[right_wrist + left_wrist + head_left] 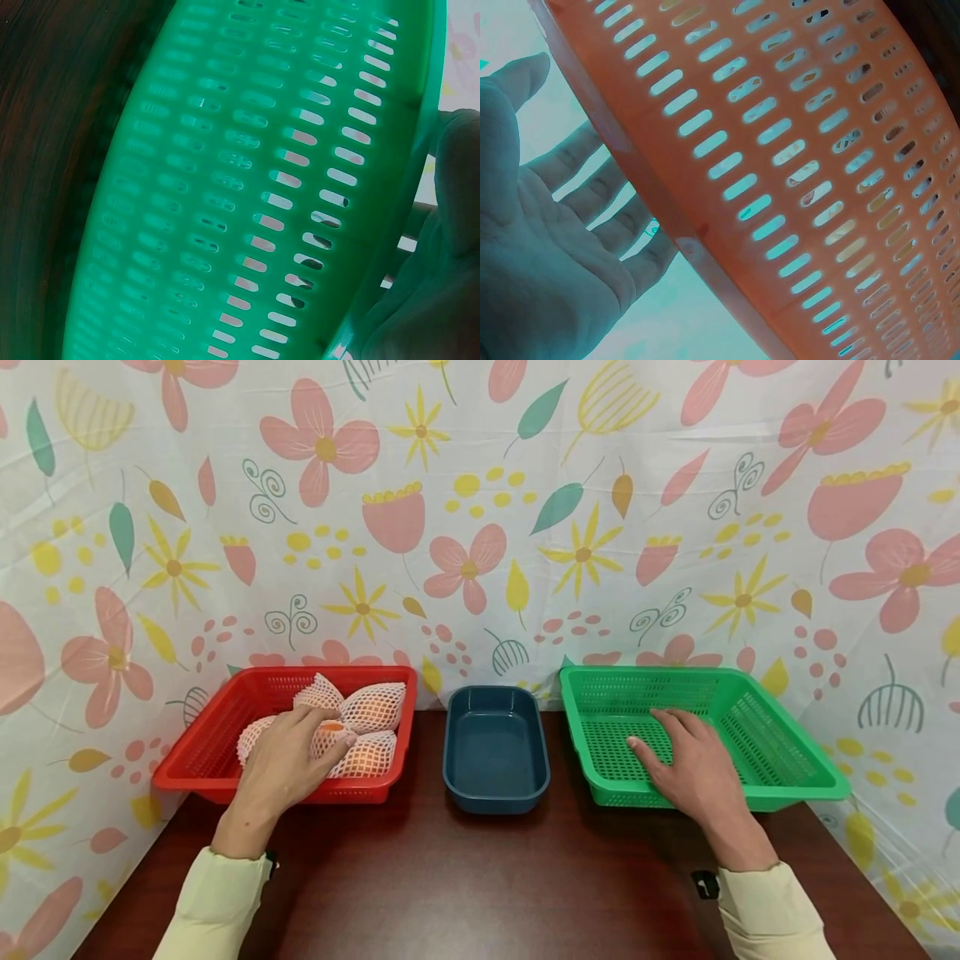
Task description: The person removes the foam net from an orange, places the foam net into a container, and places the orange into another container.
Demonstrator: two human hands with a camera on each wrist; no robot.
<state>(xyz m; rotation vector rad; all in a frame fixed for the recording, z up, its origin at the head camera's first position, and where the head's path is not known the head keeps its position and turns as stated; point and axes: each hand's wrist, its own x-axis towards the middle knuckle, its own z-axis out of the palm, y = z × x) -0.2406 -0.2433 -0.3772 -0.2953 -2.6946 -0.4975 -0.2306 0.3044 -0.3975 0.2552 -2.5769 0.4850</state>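
My left hand [288, 760] hovers over the red basket [360, 788], its fingers relaxed above round orange-coloured fruits [373, 708] in white foam nets. Several of these fruits sit in the basket's right part, some partly hidden by the hand. In the left wrist view the spread fingers [570, 161] reach past the rim of the slotted basket wall [727, 172], holding nothing. On the other side, my right hand [697, 768] is over the green basket [795, 792], fingers loosely extended with no object in them. The right wrist view shows that hand [427, 292] beyond the green wall [225, 180].
Between the baskets stands a dark blue rectangular tray [497, 752]. All three rest on a dark brown wooden table [487, 885]. A white flower-patterned cloth [480, 468] hangs behind and along both sides. A small black object [705, 885] shows by the right cuff.
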